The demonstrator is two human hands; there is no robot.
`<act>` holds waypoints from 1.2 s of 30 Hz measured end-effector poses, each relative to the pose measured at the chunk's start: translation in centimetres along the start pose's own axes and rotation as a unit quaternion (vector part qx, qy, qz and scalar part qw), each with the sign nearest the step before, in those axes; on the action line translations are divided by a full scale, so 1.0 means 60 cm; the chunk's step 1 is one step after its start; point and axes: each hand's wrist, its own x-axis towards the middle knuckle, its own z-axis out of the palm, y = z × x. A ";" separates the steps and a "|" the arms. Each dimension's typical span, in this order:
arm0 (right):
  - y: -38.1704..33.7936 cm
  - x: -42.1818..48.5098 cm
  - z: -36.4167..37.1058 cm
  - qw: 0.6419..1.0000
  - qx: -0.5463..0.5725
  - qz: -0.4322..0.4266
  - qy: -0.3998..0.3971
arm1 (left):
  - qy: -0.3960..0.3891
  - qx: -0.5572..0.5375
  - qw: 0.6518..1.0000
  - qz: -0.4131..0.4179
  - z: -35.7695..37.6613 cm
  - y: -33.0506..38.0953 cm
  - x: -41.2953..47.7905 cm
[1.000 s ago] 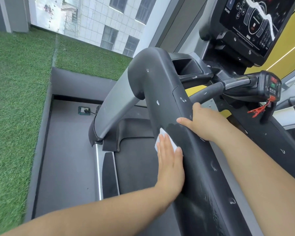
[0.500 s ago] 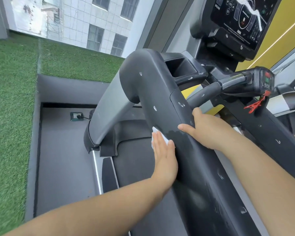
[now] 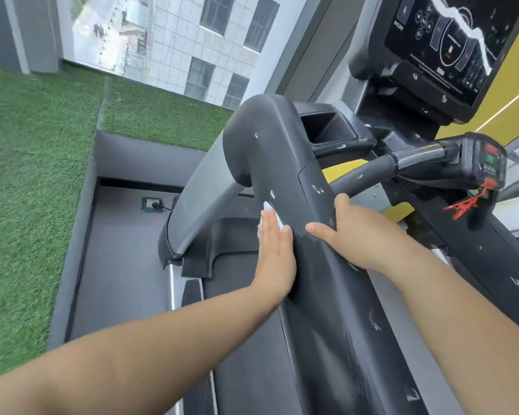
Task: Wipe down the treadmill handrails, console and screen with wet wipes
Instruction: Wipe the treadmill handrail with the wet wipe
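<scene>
A broad black treadmill handrail runs from the lower right up to a bend at the centre. My left hand lies flat against its left side, straight fingers pressing a white wet wipe onto it. My right hand rests over the top of the rail, thumb on the near face, fingers curled round the far edge. A damp patch shows on the rail below my hands. The console with its dark screen stands at the top right.
A grip bar ends in a control box with a red safety clip at the right. A cup holder sits behind the rail bend. The treadmill belt lies below; green turf and a floor socket are at the left.
My left hand has slid the wipe a little further up the rail's side. My right hand has kept its hold on the rail. The camera has shifted slightly.
</scene>
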 end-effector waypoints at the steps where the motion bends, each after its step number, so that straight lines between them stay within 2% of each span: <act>1: 0.000 0.001 0.000 1.000 -0.004 -0.004 -0.001 | 0.005 0.000 1.000 0.000 0.004 0.000 -0.004; 6: 0.006 0.005 0.003 1.000 -0.016 -0.015 0.006 | -0.043 0.055 0.993 0.099 0.016 -0.024 -0.078; 12: 0.007 0.001 0.007 0.999 0.013 -0.015 0.029 | -0.038 0.072 0.990 0.116 0.007 -0.007 -0.028; 16: 0.007 0.002 0.003 1.000 0.005 -0.012 0.023 | -0.100 0.105 0.978 0.152 0.010 -0.018 -0.085; 19: 0.008 0.004 0.005 1.000 -0.003 -0.007 0.021 | -0.118 0.118 0.977 0.137 -0.001 -0.017 -0.064; 24: 0.008 0.003 0.009 0.999 0.031 0.012 0.018 | -0.073 0.171 0.969 0.162 -0.011 0.002 0.006; 27: 0.015 0.004 -0.004 0.998 0.061 0.033 0.002 | -0.130 0.185 0.956 0.189 -0.009 -0.011 -0.058; 30: 0.009 0.018 -0.021 0.998 0.044 0.036 0.034 | -0.139 0.204 0.949 0.198 -0.011 -0.017 -0.057; 33: -0.009 0.045 -0.033 0.996 0.045 0.045 0.069 | -0.111 0.184 0.963 0.160 -0.011 0.009 -0.008; 36: -0.019 0.076 -0.036 0.994 0.022 0.070 0.079 | -0.111 0.191 0.961 0.164 -0.008 0.017 -0.020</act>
